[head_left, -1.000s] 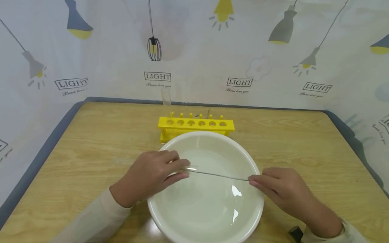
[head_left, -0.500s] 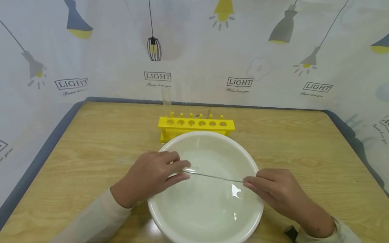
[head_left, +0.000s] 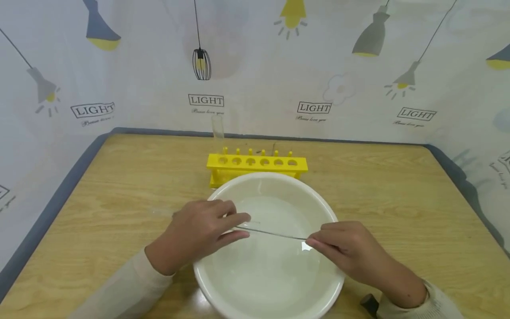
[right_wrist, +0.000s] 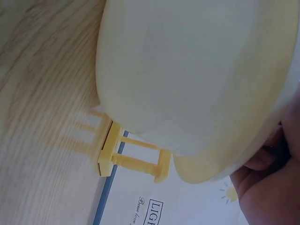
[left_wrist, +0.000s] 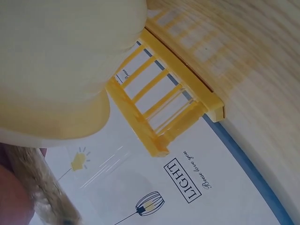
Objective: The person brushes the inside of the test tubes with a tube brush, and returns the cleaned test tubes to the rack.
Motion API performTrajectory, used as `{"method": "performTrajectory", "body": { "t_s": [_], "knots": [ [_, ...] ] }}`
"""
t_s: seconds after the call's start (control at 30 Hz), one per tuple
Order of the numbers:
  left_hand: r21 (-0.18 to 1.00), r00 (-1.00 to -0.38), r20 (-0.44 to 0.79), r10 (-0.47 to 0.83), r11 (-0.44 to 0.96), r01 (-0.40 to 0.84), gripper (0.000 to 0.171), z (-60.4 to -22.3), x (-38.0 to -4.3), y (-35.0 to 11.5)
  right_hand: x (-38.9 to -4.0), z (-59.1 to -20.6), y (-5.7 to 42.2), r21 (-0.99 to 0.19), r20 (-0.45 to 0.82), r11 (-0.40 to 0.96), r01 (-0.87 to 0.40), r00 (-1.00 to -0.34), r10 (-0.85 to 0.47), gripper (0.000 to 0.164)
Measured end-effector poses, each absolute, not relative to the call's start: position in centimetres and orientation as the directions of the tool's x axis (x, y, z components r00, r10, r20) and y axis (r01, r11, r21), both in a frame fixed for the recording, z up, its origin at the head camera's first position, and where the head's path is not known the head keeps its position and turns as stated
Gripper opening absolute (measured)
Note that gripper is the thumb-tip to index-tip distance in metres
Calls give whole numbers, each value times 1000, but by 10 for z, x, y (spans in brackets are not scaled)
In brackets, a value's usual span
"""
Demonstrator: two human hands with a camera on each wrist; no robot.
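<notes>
One clear tube [head_left: 253,223] is held in the left hand [head_left: 199,232], between its thumb and fingers, and its mouth is pointing to the right. The right hand [head_left: 350,250] pinches a thin grey rod [head_left: 276,235] with a narrow grip. This rod goes leftward, a little upward in the head view, and its left end seems to lie inside the tube; how deep, I cannot tell. Tube and rod are both above a white bowl [head_left: 296,188], the left hand over its left side and the right hand over its right side. Some shiny clear liquid is in the bowl. Both arms wear pale sleeves [head_left: 123,288], and just beside the right one is a small dark piece [head_left: 369,305], which I cannot identify. Just beyond the bowl, on its far side, stands a yellow rack [head_left: 256,167] with six holes in a row and a line of pegs behind them. A second tube [head_left: 218,128], also clear, stands upright at the left end of the rack. All this is on a wooden table [head_left: 398,190]. Behind the far edge hangs a white sheet [head_left: 255,71], printed with lamps and the word LIGHT.
</notes>
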State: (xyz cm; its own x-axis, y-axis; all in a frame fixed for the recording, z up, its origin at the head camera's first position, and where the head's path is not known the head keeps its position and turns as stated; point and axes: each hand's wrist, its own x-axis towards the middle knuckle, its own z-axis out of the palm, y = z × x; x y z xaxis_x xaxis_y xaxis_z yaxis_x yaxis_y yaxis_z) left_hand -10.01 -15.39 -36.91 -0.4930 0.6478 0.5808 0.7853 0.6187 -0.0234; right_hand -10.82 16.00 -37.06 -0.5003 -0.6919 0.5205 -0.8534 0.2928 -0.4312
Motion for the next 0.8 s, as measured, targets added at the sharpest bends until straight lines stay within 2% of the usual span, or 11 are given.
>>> {"method": "performTrajectory", "body": {
  "t_s": [0.13, 0.33, 0.47, 0.8],
  "knots": [
    [-33, -489, 574, 657, 616, 787, 23, -369, -100, -154, -106, -370, 156, -480, 425, 333, -812, -547, -721, 10],
    [-57, -462, 590, 662, 605, 795, 24, -370, -99, -153, -106, -372, 149, -514, 417, 320, -796, -557, -718, 10],
    [-63, -438, 610, 660, 592, 803, 25, -369, -100, -153, -106, -372, 148, -585, 387, 308, -750, -593, -706, 12],
    [-69, -391, 657, 645, 568, 820, 25, -367, -98, -150, -106, -363, 148, -791, 178, 333, -514, -714, -677, 22]
  ]
}}
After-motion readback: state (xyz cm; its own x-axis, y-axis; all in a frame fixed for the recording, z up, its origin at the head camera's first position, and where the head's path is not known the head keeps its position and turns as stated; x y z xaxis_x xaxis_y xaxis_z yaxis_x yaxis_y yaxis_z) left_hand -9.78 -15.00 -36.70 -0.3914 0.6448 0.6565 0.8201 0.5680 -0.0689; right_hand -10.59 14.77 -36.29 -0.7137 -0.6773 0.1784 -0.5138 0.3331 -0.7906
